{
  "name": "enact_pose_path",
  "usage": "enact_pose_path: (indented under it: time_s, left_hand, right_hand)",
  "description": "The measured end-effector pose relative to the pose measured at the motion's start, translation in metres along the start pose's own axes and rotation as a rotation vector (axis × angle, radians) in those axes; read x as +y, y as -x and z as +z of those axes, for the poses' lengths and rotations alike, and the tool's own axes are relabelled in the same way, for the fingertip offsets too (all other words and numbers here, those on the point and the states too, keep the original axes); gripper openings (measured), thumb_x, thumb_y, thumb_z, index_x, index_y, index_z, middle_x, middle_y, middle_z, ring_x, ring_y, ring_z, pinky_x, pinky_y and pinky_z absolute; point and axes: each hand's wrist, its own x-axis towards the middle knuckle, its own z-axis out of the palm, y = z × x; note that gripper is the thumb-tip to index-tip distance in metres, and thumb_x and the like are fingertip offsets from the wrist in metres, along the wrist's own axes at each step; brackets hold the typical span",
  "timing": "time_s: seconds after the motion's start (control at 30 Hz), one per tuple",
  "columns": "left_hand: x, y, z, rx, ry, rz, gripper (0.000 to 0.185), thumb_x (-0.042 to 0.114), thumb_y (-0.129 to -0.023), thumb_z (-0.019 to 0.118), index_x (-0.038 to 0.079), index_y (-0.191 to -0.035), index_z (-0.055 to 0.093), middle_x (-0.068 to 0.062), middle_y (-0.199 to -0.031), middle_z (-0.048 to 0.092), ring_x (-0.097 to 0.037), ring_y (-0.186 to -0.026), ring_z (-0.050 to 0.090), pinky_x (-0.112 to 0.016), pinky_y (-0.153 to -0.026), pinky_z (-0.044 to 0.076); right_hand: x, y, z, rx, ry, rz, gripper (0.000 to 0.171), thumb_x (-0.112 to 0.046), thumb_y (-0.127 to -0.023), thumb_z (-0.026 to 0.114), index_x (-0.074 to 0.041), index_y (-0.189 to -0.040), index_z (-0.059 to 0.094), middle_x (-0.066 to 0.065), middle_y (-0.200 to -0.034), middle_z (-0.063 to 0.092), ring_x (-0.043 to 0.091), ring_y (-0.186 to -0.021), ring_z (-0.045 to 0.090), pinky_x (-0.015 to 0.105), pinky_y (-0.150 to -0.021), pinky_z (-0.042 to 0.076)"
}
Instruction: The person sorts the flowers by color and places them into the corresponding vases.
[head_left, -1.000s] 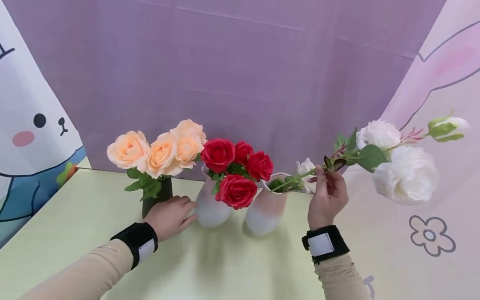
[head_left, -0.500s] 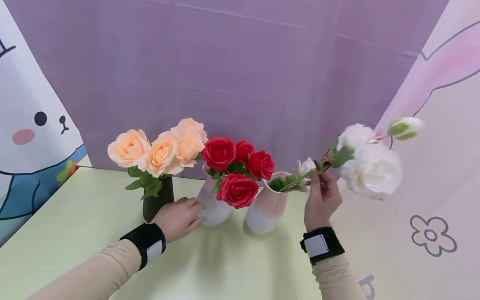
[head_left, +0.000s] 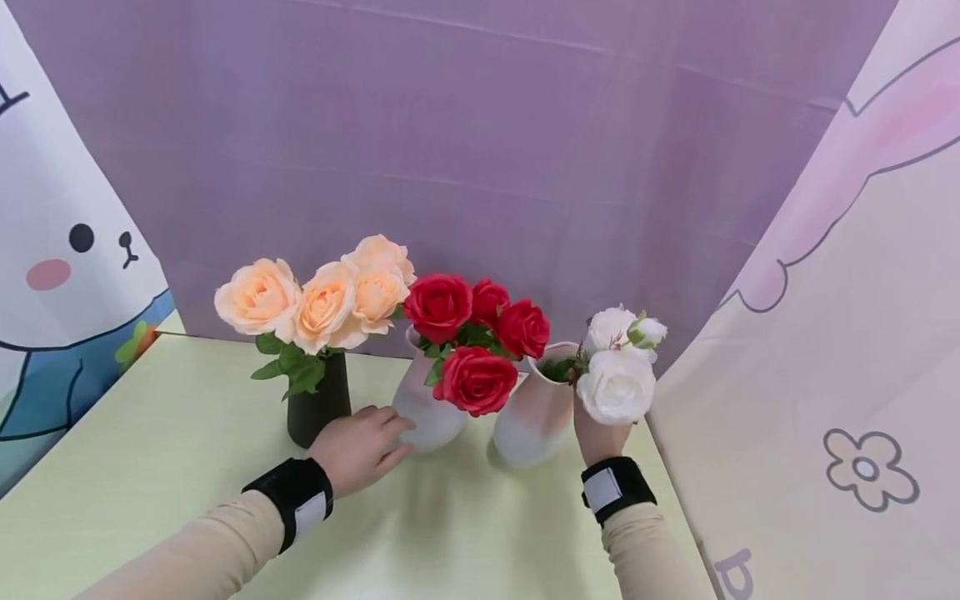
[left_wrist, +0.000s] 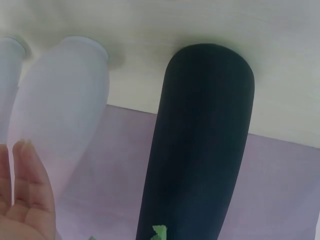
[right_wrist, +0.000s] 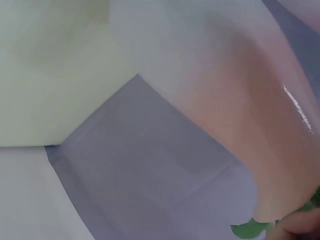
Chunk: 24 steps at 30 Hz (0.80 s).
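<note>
In the head view my right hand [head_left: 598, 437] is at the mouth of the right-hand pink-and-white vase [head_left: 531, 423]. A spray of white flowers [head_left: 618, 383] with a bud stands over the hand and hides its fingers. The right wrist view shows part of that hand [right_wrist: 300, 224] beside the vase's rim and green leaves [right_wrist: 250, 229]; its grip on the stem is mostly out of sight. My left hand [head_left: 356, 454], fingers loosely extended, is beside the middle vase [head_left: 426, 417], which holds red roses [head_left: 480, 381]. Whether the fingertips touch the vase is unclear.
A dark vase [head_left: 318, 408] of peach roses [head_left: 262, 296] stands left of the middle vase, close to my left hand. Behind the pale table [head_left: 150, 433] hangs a purple cloth [head_left: 465, 125]. The table's right edge runs just past my right forearm.
The white flowers have swung from far right, leaning out sideways, to upright beside the right vase. My right hand has moved left and behind them. My left hand has shifted slightly right.
</note>
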Motion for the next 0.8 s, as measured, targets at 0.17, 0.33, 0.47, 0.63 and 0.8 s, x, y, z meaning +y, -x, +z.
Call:
enact_pose_path:
  time_s: [0.17, 0.33, 0.47, 0.63, 0.8]
  left_hand:
    - [-0.003, 0.004, 0.014, -0.004, -0.006, -0.006, 0.048, 0.078, -0.090, 0.038, 0.053, -0.130, 0.050, 0.014, -0.114, 0.060, -0.011, -0.095, 0.060, -0.037, -0.070, 0.057]
    - [-0.002, 0.010, 0.013, 0.041, -0.022, -0.001, 0.050, 0.079, -0.088, 0.041, 0.051, -0.128, 0.053, 0.016, -0.112, 0.059, -0.011, -0.095, 0.062, -0.035, -0.064, 0.057]
    - [0.004, 0.012, -0.001, 0.048, 0.012, -0.013, 0.048, 0.076, -0.088, 0.048, 0.047, -0.126, 0.058, 0.013, -0.112, 0.063, -0.015, -0.094, 0.064, -0.038, -0.057, 0.056]
    - [0.004, 0.014, -0.002, 0.041, 0.000, -0.006, 0.048, 0.076, -0.088, 0.047, 0.048, -0.126, 0.057, 0.016, -0.113, 0.061, -0.015, -0.094, 0.064, -0.037, -0.060, 0.057]
    - [-0.006, 0.015, 0.008, 0.031, -0.030, -0.004, 0.050, 0.079, -0.088, 0.040, 0.053, -0.129, 0.051, 0.016, -0.116, 0.060, -0.010, -0.097, 0.062, -0.036, -0.069, 0.058]
  right_hand:
    - [0.055, 0.006, 0.028, 0.034, 0.104, 0.168, 0.043, -0.057, -0.087, 0.067, -0.014, -0.092, 0.070, 0.006, -0.091, 0.067, 0.026, -0.086, 0.064, 0.042, -0.076, 0.050]
    - [0.050, 0.017, 0.034, 0.001, -0.255, 0.407, 0.026, -0.040, -0.086, 0.076, -0.016, -0.096, 0.072, 0.002, -0.079, 0.064, 0.018, -0.056, 0.054, 0.029, -0.047, 0.042]
    - [0.024, 0.022, 0.025, 0.031, -0.467, 0.468, 0.032, -0.029, -0.084, 0.080, -0.009, -0.107, 0.070, 0.010, -0.078, 0.067, 0.026, -0.048, 0.056, 0.036, -0.042, 0.047]
    - [0.063, 0.030, 0.035, 0.089, -0.586, 0.470, 0.045, -0.023, -0.084, 0.081, -0.008, -0.122, 0.062, 0.017, -0.082, 0.069, 0.034, -0.055, 0.064, 0.043, -0.049, 0.054]
    - [0.134, 0.030, 0.049, 0.136, -0.580, 0.389, 0.053, -0.021, -0.081, 0.084, -0.010, -0.126, 0.059, 0.019, -0.091, 0.072, 0.037, -0.061, 0.069, 0.048, -0.052, 0.057]
